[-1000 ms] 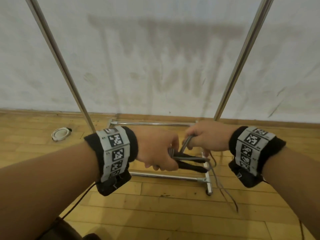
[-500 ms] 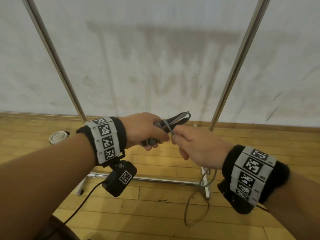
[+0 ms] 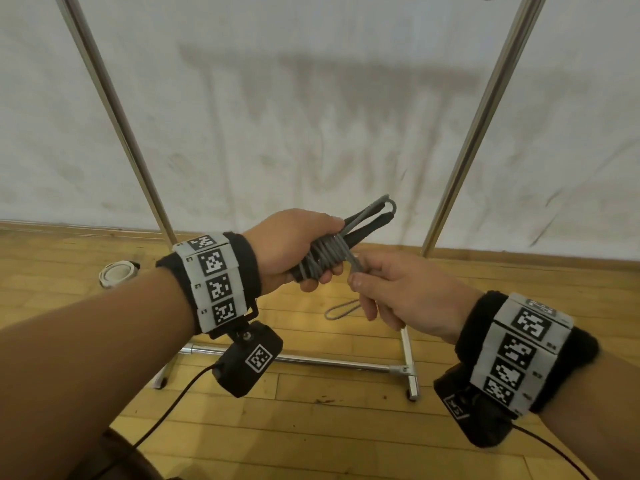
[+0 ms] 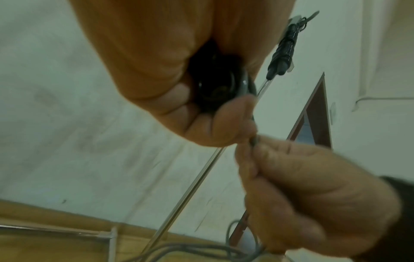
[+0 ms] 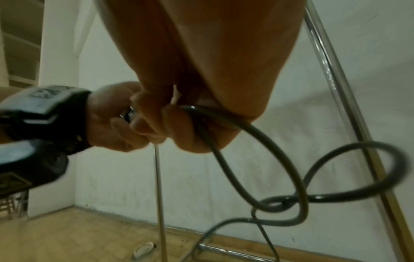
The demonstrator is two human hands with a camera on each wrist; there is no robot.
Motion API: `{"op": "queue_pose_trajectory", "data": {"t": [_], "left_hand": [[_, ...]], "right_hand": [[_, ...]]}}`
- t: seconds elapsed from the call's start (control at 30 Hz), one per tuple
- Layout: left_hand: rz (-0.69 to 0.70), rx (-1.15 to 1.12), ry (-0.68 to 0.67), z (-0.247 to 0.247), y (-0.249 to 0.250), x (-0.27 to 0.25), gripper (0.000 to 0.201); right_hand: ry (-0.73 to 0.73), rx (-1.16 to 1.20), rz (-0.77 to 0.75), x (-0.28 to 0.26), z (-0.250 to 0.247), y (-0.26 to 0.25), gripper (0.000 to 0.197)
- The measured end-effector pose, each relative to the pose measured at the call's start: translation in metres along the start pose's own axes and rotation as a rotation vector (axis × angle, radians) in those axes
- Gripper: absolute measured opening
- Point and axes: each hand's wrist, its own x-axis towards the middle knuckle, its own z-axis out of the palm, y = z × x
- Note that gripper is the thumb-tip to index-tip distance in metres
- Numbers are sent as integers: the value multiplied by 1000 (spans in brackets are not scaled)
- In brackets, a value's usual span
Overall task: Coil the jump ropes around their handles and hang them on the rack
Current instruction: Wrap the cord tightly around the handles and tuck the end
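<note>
Raised since a second ago, both hands now work in front of the rack (image 3: 481, 109), between its two uprights and above its base bar. Left hand (image 3: 294, 245) has its grip clamped round the black handles (image 3: 370, 225), their tips jutting past the fingers toward the wall. Grey rope (image 3: 327, 256) coils around the handles just beside that grip. Right hand (image 3: 401, 296) pinches the rope's free stretch; a slack loop (image 3: 343, 310) hangs below.

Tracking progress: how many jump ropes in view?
2. One jump rope is in hand: the left hand grips its wrapped handles, the right hand pinches its loose cord. One coiled rope hangs high on the rack, left wrist view only. More may be out of frame.
</note>
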Motion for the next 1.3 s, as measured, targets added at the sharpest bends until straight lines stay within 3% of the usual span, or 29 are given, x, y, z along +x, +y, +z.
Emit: {"op": "queue_pose_trajectory", "data": {"t": [0.1,0.2,0.23,0.37,0.47,0.57,0.67,0.77,0.87,0.93,1.07,1.13,1.17,1.23,1.3], "left_hand": [[46,-53,-201,-5,9,-6,30],[-68,321,-504,5,7,-16,15],[-133,490,-542,12,3,-18,13],[-265,1067,-445,34,-21,-8,36],[-289,1201,-297,33,-30,2,32],[-285,1003,-73,9,-30,12,16],[-227,543,146,-24,-22,21,20],[-192,56,131,-47,-6,17,26],[-136,-191,30,-49,3,11,44],[-75,-244,94,-46,8,11,50],[68,-294,317,-56,14,12,31],[96,-92,336,-64,9,10,26],[87,56,310,-65,3,8,24],[38,284,225,-60,-8,6,20],[-5,337,152,-49,-14,5,19]], "right_hand": [[-65,-89,89,0,-3,14,27],[-156,9,173,7,-5,23,28],[-165,-73,171,11,-7,24,26],[-142,-608,69,19,-12,11,27],[-76,-833,-48,18,-14,-7,26],[91,-908,-162,13,-16,-23,25],[219,-890,-220,5,-13,-30,28],[177,-822,-119,7,-6,-14,21],[123,-706,56,16,2,15,20],[92,-608,146,22,6,35,22],[-149,-526,390,20,8,74,24],[-328,-674,496,14,7,83,32],[-395,-748,529,13,5,85,48],[-385,-742,499,16,-2,77,80],[-209,-531,366,20,-12,55,89]]}}
